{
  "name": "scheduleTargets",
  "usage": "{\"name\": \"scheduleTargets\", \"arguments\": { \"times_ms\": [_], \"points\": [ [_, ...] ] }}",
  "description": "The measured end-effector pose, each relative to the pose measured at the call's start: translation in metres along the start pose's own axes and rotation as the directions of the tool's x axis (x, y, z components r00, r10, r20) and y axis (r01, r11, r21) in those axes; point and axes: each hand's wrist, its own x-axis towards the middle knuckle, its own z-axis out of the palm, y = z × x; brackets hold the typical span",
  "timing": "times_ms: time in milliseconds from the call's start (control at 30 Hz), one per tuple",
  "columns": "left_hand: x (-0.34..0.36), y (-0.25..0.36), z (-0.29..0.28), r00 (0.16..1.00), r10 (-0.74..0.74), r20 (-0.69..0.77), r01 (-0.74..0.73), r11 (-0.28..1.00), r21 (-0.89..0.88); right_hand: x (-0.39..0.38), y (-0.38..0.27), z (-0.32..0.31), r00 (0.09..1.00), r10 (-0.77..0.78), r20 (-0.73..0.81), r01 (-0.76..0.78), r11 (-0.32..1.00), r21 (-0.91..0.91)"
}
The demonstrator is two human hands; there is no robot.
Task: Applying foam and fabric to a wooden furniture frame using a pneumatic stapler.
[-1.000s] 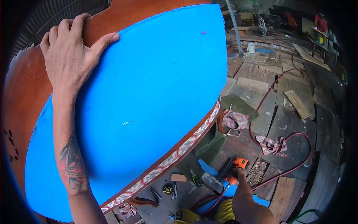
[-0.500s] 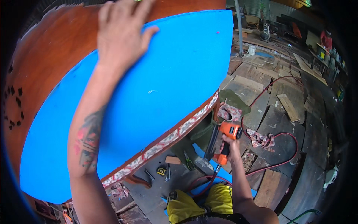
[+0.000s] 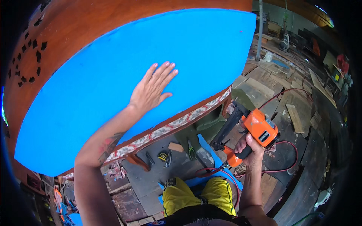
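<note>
Head view: small tools on the floor [image 3: 158, 177] are too tiny to name. One left hand [image 3: 152, 90] lies flat, fingers apart, on one blue foam sheet [image 3: 113, 75]; one right hand [image 3: 252, 150] is clamped around one orange nail gun [image 3: 249, 130] beside it.

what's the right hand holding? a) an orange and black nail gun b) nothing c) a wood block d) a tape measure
a: the right hand is wrapped around the handle of the orange and black nail gun, raised beside the blue panel, with a red hose trailing from it.
</note>
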Motion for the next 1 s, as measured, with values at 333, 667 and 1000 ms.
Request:
{"name": "scheduleTargets", "arguments": {
  "times_ms": [333, 667, 1000],
  "points": [
    [-0.155, -0.055, 0.012, 0.864, -0.444, -0.239, 0.474, 0.877, 0.084, -0.017, 0.011, -0.035, 0.998, -0.049, 0.028, 0.050, 0.998, -0.026],
    [-0.294, -0.092, 0.031, -0.407, -0.842, -0.354, 0.863, -0.228, -0.450, -0.016, 0.004, -0.048, 0.998, -0.058, -0.036, 0.053, 0.989, -0.135],
    [-0.033, -0.021, -0.013, 0.676, -0.657, -0.335, 0.632, 0.750, -0.194, 0.038, 0.025, 0.032, 0.989, -0.139, 0.045, 0.145, 0.969, -0.198]
  ]
}}
